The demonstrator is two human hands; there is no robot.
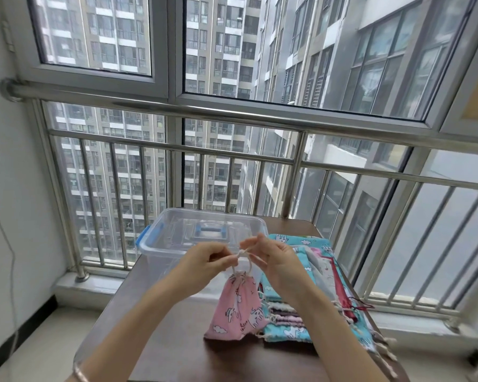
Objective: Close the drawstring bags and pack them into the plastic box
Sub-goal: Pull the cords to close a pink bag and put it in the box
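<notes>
A pink drawstring bag (236,307) with a cartoon print hangs above the brown table (155,326), its neck gathered tight. My left hand (204,256) and my right hand (276,260) each pinch its white cord (243,256) above the neck, where the cord crosses in a knot. Behind the hands stands the clear plastic box (163,244) with blue latches, no lid on it and no bags visible inside. A pile of flat drawstring bags (312,307), turquoise, pink and white, lies on the table to the right.
A clear lid with a blue handle (210,231) shows through the box. A steel railing (232,158) and windows stand just behind the table. The table's right edge lies close under the bag pile, whose cords (384,351) hang over it. A bracelet (80,372) circles my left wrist.
</notes>
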